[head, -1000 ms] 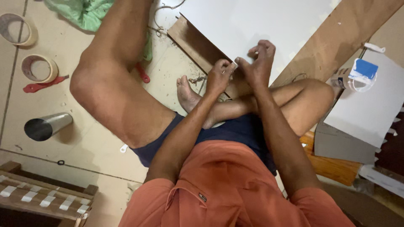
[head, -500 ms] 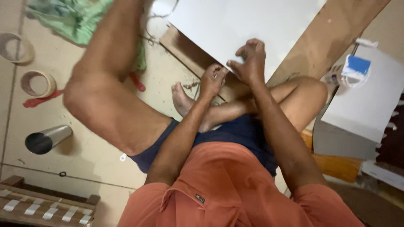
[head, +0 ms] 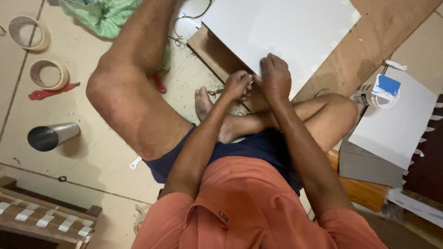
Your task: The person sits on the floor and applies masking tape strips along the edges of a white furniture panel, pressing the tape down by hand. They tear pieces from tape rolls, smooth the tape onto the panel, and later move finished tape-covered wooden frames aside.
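**Hands meet at the edge of the white board**

Floor tiles, pale and dusty, carry everything here, and the person sits on them with one knee raised and the other leg folded. The fingers (head: 243,84) of the left hand (head: 236,85) are curled tight into a pinch; something small and thin seems to be caught in them, but I cannot tell what it is. The right hand (head: 275,79) lies knuckles-up just beside it, touching it, fingers bent down onto the near edge of the white board (head: 286,32), pressing rather than gripping as far as I can see. Since half a second ago the two hands have drawn closer together and settled lower on that edge, which suggests the work there has moved from reaching to fine handling. Both forearms run straight out from the orange shirt, nearly parallel, over the folded leg.

Under the board lies a dark wooden plank (head: 217,53), with a bare foot (head: 203,103) beside it. Toward the floor's left edge sit two tape rolls (head: 48,74), a red-handled tool (head: 44,93) and a metal cylinder (head: 50,136). A green cloth (head: 101,16) lies at the far edge.
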